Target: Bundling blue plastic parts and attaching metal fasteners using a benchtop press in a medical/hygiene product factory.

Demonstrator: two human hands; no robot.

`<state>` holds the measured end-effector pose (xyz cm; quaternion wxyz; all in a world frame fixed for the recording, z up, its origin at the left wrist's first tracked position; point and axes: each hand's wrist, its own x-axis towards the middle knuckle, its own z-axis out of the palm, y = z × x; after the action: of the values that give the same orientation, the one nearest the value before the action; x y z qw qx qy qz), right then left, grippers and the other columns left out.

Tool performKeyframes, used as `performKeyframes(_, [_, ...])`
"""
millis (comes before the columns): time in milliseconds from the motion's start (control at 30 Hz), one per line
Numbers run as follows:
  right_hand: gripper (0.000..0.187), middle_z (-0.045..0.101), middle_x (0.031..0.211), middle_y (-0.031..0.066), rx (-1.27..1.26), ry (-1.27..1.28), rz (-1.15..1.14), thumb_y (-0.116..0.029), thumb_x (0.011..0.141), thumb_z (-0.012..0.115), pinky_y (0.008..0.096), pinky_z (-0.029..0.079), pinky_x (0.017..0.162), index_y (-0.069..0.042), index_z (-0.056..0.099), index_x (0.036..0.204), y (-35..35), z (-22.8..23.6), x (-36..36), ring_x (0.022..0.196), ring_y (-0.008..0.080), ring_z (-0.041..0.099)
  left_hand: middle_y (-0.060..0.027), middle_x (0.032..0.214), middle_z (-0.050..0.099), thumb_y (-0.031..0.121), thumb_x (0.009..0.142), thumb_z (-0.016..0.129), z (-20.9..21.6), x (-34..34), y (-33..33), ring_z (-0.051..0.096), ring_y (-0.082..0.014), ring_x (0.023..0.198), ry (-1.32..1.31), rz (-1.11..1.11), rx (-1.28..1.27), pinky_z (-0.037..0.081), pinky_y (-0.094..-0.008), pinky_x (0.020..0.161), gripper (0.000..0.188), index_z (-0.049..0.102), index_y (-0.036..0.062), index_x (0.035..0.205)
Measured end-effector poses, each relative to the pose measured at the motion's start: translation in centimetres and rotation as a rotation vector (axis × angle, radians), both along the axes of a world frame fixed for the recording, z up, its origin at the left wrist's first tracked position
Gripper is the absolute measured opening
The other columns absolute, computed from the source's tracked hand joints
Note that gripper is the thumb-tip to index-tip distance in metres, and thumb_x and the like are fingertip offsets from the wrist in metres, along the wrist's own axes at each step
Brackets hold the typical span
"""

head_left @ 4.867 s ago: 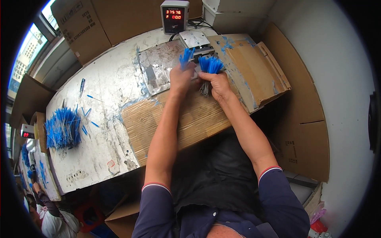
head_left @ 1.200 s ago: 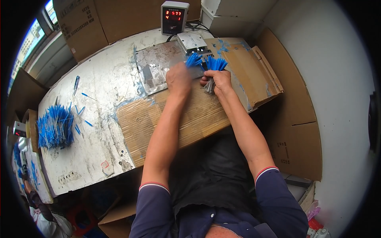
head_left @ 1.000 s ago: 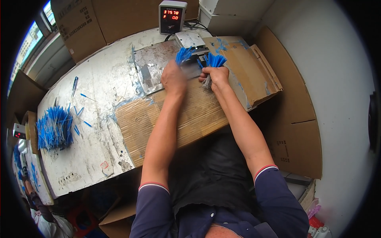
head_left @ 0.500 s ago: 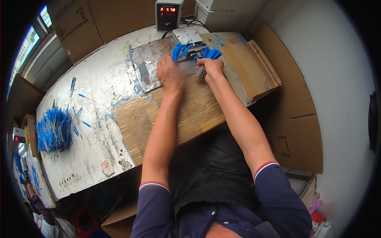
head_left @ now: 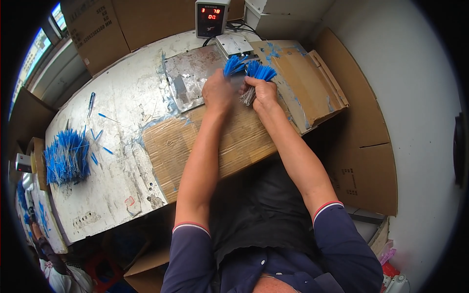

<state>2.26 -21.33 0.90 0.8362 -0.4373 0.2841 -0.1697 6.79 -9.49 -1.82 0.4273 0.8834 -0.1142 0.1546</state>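
Observation:
My left hand (head_left: 217, 93) is closed on a small bunch of thin blue brushes (head_left: 234, 65), whose blue ends stick up past the fingers; motion blurs part of this hand. Close on its right, my right hand (head_left: 265, 94) grips a fuller bunch of blue brushes (head_left: 261, 72). The pale wire ends (head_left: 247, 95) of that bunch hang below its fingers. Both hands are just on the near side of a small metal machine (head_left: 234, 45), and the two bunches nearly meet. The left fingertips are partly hidden.
A big pile of blue brushes (head_left: 67, 157) lies at the left, with several loose ones beside it and a pen-like tool (head_left: 91, 103) above. Flattened cardboard (head_left: 183, 156) covers the table's front. A counter with red digits (head_left: 211, 19) stands at the back; a cardboard box (head_left: 312, 90) sits right.
My left hand has moved right, bringing its bunch closer to the other one. The right hand has turned slightly, and more wire ends show beneath it. The counter's red digits have changed.

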Motion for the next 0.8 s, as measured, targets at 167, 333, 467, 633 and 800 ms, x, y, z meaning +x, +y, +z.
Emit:
performKeyframes(167, [0.011,0.065,0.069,0.0137,-0.12,0.036,0.044,0.004,0.079,0.074,0.0349,0.053,0.047,0.004,0.064,0.075,-1.8,-0.6,-0.7,0.053,0.0218,0.063,-0.0205,0.092,0.071,0.016,0.091,0.064,-0.7,0.3,-0.1,0.068,-0.0407,0.089,-0.034,-0.015,0.048,0.051,-0.0519,0.077,0.013,0.064,0.0065,0.1])
performKeyframes(333, [0.012,0.065,0.066,0.0123,-0.243,0.081,0.071,0.003,0.076,0.075,0.0321,0.052,0.045,0.003,0.064,0.072,-2.5,-0.9,-0.8,0.052,0.0207,0.063,-0.0185,0.09,0.069,0.008,0.086,0.063,-1.4,0.3,-0.2,0.067,-0.0396,0.087,-0.263,-0.08,0.129,0.051,-0.0502,0.077,0.009,0.063,0.0044,0.095])
performKeyframes(467, [0.013,0.065,0.065,0.012,-0.305,0.06,0.102,0.003,0.075,0.075,0.0309,0.051,0.044,0.002,0.063,0.07,-2.7,-1.3,-0.8,0.05,0.0198,0.063,-0.0178,0.088,0.068,0.007,0.086,0.062,-1.4,0.5,-0.3,0.067,-0.0395,0.085,-0.251,-0.031,0.134,0.051,-0.0501,0.075,0.008,0.062,0.004,0.093])
performKeyframes(633, [0.016,0.063,0.062,0.0115,-0.35,0.097,0.112,0.005,0.076,0.073,0.0318,0.05,0.043,0.001,0.061,0.067,-2.6,-0.8,-0.1,0.047,0.0197,0.061,-0.0194,0.085,0.068,0.009,0.089,0.061,-0.7,0.3,-0.1,0.067,-0.0401,0.083,-0.132,0.154,-0.047,0.05,-0.0507,0.073,0.006,0.062,0.0044,0.093])
performKeyframes(800, [0.014,0.063,0.064,0.0126,-0.405,0.187,0.117,0.006,0.079,0.074,0.0318,0.05,0.042,0.004,0.062,0.071,-2.5,0.0,1.4,0.05,0.0194,0.061,-0.0198,0.084,0.068,0.011,0.091,0.063,-1.1,0.5,0.0,0.066,-0.0412,0.083,-0.18,0.142,-0.094,0.049,-0.0514,0.072,0.007,0.061,0.0044,0.092])
